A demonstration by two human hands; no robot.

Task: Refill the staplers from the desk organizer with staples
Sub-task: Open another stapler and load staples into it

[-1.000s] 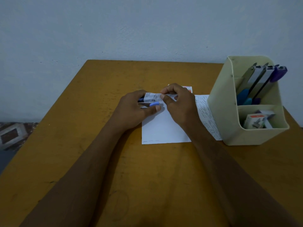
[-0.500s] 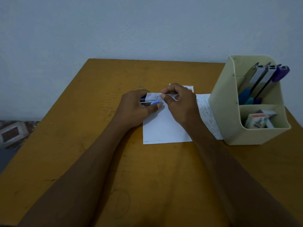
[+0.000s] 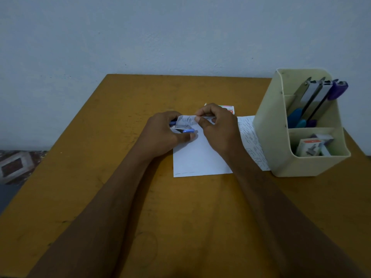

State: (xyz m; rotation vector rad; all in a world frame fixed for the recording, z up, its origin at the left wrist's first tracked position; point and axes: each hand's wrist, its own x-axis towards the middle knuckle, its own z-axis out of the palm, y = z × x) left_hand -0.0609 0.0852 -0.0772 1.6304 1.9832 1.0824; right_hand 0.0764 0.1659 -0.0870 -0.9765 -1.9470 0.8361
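My left hand (image 3: pixel 162 135) grips a blue stapler (image 3: pixel 183 129) above a white sheet (image 3: pixel 198 159) in the middle of the table. A small printed paper strip (image 3: pixel 187 121) sits in the stapler's mouth, and my right hand (image 3: pixel 217 127) pinches its right end. A cream desk organizer (image 3: pixel 301 163) stands at the right with several staplers (image 3: pixel 315 99) upright in its back compartment and staple boxes (image 3: pixel 310 147) in its front one. Another staple box (image 3: pixel 228 108) peeks out behind my right hand.
A second printed sheet (image 3: pixel 252 141) lies between the white sheet and the organizer. The brown table (image 3: pixel 100 177) meets a pale wall at the back. Patterned floor (image 3: pixel 14 167) shows past the table's left edge.
Both hands stay in the same hold on the stapler and paper strip. Only the camera view has shifted slightly.
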